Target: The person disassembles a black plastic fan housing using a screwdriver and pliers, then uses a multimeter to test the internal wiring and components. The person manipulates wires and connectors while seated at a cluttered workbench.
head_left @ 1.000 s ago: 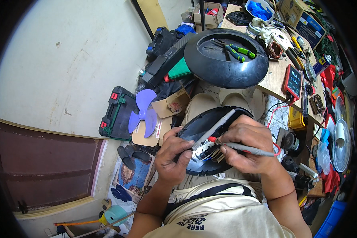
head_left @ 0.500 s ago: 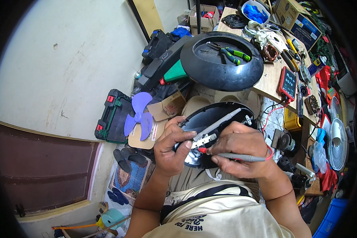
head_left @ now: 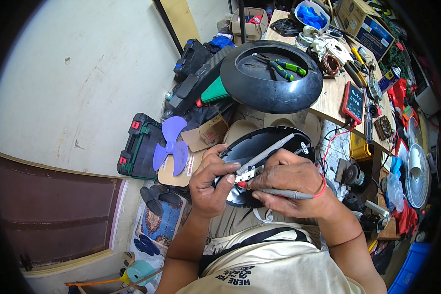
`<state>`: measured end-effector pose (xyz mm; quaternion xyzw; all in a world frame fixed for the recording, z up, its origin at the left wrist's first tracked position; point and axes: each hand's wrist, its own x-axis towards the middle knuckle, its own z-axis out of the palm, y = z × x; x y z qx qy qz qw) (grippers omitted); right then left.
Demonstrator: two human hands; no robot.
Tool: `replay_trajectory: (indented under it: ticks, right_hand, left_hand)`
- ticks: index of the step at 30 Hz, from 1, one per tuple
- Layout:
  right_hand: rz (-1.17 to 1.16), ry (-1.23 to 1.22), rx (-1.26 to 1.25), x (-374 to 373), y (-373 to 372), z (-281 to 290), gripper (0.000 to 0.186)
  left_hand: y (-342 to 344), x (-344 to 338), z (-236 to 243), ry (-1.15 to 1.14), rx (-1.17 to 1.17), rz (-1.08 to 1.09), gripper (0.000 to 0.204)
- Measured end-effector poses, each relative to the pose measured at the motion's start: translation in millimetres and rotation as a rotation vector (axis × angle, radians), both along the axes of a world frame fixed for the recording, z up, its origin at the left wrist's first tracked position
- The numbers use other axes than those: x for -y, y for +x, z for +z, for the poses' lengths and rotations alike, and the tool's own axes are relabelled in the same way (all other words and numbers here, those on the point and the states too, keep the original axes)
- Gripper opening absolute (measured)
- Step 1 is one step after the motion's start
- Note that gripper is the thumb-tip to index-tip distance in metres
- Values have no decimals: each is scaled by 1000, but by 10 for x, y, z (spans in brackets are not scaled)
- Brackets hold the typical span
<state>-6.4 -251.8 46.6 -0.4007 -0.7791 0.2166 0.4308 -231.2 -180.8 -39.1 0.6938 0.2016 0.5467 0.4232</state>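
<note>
My left hand (head_left: 211,188) is closed, thumb and fingers pinching a small white slotted part (head_left: 249,175), which looks like a switch block, along with a grey test probe (head_left: 268,152) that slants up to the right. In my right hand (head_left: 296,176) is a second test probe (head_left: 286,193), grey with a red tip end, held like a pen. Its tip is at the white part; actual contact is too small to make out. Below both hands a black plastic housing (head_left: 240,140), open side up, rests on my lap. A red lead runs to a multimeter (head_left: 354,103) with a lit screen.
A black round base (head_left: 272,95) with green-handled pliers (head_left: 284,68) stands ahead. The wooden table (head_left: 330,98) at right carries motor parts and tools. To the left are a purple fan blade (head_left: 171,146) and a dark toolbox (head_left: 142,147). An angle grinder (head_left: 353,174) lies at right.
My right hand has shifted slightly left, bringing the red probe's tip further along the white part. My left hand keeps its grip almost unmoved. The view has shifted slightly.
</note>
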Motion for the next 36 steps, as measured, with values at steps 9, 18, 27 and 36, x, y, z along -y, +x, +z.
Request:
replay_trajectory:
  ticks: [9,18,27,36]
  right_hand:
    - [-13,-2,-15,-11,-17,-6,26]
    - [-68,22,-51,9,50,-57,19]
    - [-76,25,20,18,15,-59,21]
    - [-101,48,-51,30,53,-68,16]
  left_hand:
    - [8,-3,6,26,-1,12,14]
    - [33,1,5,20,-13,11,15]
    - [19,18,-29,1,-18,-1,17]
    - [35,13,-4,4,-9,7,16]
